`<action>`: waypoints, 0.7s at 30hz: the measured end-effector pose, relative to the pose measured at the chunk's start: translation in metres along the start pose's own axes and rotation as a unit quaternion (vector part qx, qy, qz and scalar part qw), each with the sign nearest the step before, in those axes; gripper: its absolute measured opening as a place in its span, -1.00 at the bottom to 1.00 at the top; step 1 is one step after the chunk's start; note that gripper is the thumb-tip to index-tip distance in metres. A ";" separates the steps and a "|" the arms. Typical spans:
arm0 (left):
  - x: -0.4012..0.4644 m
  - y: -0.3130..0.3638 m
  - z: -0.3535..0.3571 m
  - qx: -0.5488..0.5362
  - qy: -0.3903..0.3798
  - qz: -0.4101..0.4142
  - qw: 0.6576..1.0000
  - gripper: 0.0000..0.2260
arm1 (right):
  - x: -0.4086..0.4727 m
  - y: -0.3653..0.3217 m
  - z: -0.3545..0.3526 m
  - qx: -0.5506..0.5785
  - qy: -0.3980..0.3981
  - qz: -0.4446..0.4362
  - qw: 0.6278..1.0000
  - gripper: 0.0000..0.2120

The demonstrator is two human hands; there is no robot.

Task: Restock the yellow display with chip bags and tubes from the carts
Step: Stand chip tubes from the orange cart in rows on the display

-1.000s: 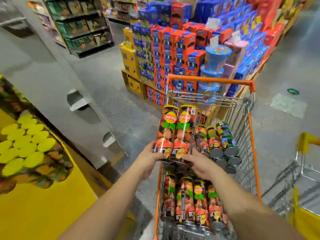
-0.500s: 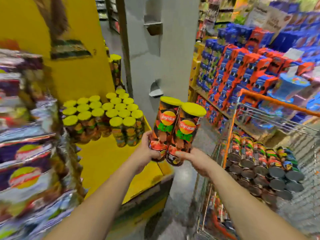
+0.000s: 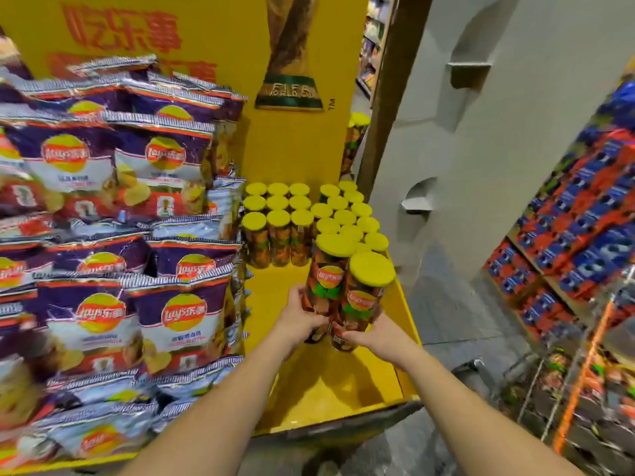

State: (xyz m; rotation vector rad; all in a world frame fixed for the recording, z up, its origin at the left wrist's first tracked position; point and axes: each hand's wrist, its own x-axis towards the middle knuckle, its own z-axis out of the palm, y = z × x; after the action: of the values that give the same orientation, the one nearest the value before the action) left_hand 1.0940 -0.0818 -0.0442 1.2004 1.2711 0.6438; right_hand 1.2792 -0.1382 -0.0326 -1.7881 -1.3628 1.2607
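Two chip tubes with yellow lids are held upright side by side over the yellow display (image 3: 323,383). My left hand (image 3: 297,319) grips the bottom of the left tube (image 3: 328,269). My right hand (image 3: 372,334) grips the bottom of the right tube (image 3: 366,297). Behind them, several tubes with yellow lids (image 3: 302,218) stand in rows on the display shelf. Purple chip bags (image 3: 130,242) are stacked in rows on the display's left half. The bare yellow shelf lies under and in front of my hands.
An orange-framed wire cart (image 3: 577,383) holding more tubes stands at the lower right. A grey pillar (image 3: 488,139) rises to the right of the display. Red and blue boxes (image 3: 580,214) are stacked at the far right. Grey floor runs between cart and display.
Both hands lifted the two tubes out of the cart and carried them left. They are now over the yellow display shelf, close to the standing tubes.
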 end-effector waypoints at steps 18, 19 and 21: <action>0.183 -0.101 -0.041 0.045 0.253 -0.094 0.962 -0.48 | 0.253 0.073 0.111 -0.007 -0.003 0.033 0.999 -0.32; 0.193 -0.104 -0.043 0.036 0.263 -0.095 0.959 -0.52 | 0.275 0.090 0.122 -0.009 -0.009 0.027 1.000 -0.28; 0.202 -0.104 -0.044 0.018 0.279 -0.096 0.955 -0.55 | 0.302 0.115 0.136 -0.019 0.004 0.020 1.000 -0.28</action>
State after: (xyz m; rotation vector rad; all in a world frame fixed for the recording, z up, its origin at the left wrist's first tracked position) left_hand 1.0779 0.0811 -0.2080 0.9324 1.8537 0.8519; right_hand 1.2168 0.0926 -0.2888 -1.8529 -1.3607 1.2566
